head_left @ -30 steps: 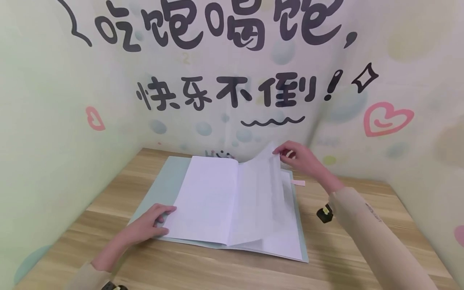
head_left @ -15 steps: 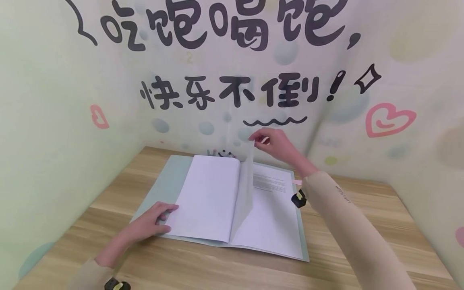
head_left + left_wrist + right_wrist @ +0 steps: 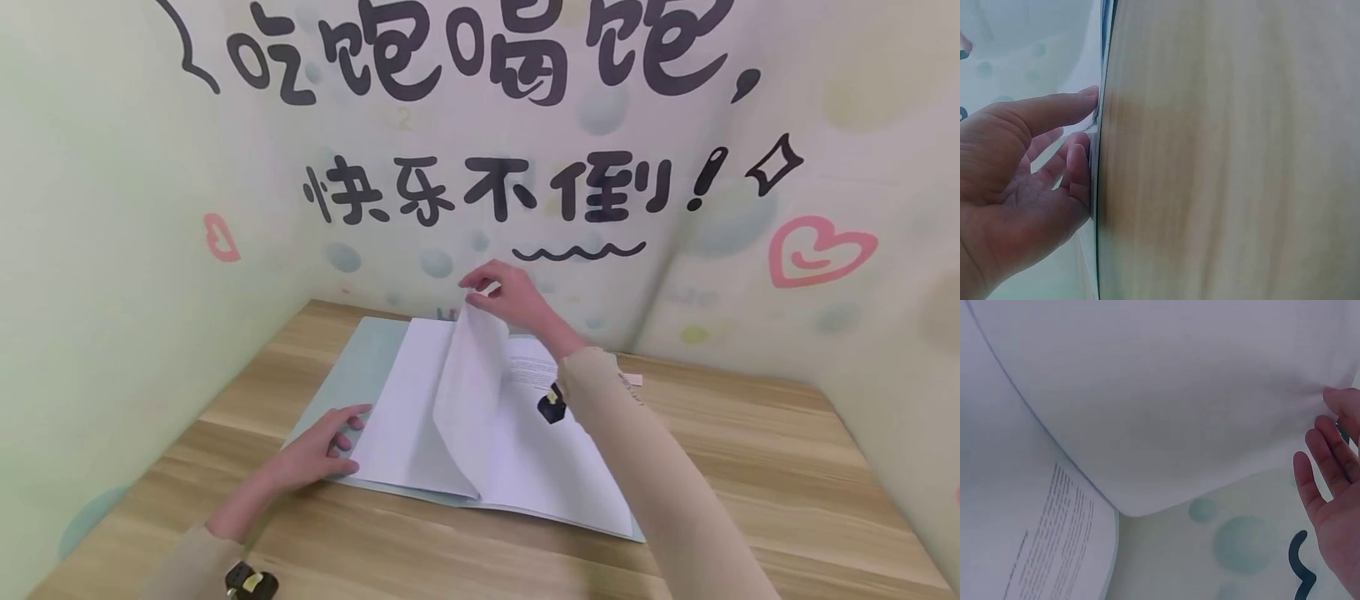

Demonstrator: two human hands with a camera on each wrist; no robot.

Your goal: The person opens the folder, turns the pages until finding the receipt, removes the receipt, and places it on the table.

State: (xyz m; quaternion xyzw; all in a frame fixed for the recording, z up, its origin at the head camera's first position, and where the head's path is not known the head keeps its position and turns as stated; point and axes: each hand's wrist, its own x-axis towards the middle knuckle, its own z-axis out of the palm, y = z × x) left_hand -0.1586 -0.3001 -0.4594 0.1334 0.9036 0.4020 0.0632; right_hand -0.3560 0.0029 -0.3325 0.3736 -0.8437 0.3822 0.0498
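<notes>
A book with a pale blue cover (image 3: 348, 362) lies spread on the wooden table. With thumb and fingers my right hand (image 3: 512, 296) pinches the top corner of a single page (image 3: 472, 379), which stands up and curves over the left side. The right wrist view shows this page (image 3: 1172, 412) stretched from the binding to the right hand (image 3: 1338, 475). On the book's left edge rests my left hand (image 3: 318, 446), fingertips and thumb touching the left page (image 3: 405, 425). Seen from its wrist camera, the left hand (image 3: 1029, 162) sits right at the book's lower edge.
Printed lines (image 3: 531, 371) show on the right-hand page behind the lifted one. A pink tab (image 3: 632, 380) sticks out at the book's right side. The table (image 3: 780, 467) meets a decorated wall (image 3: 420, 287) behind the book.
My right hand has carried the page from the right side leftward past the binding, uncovering printed lines on the right page. The left hand has stayed at the left edge.
</notes>
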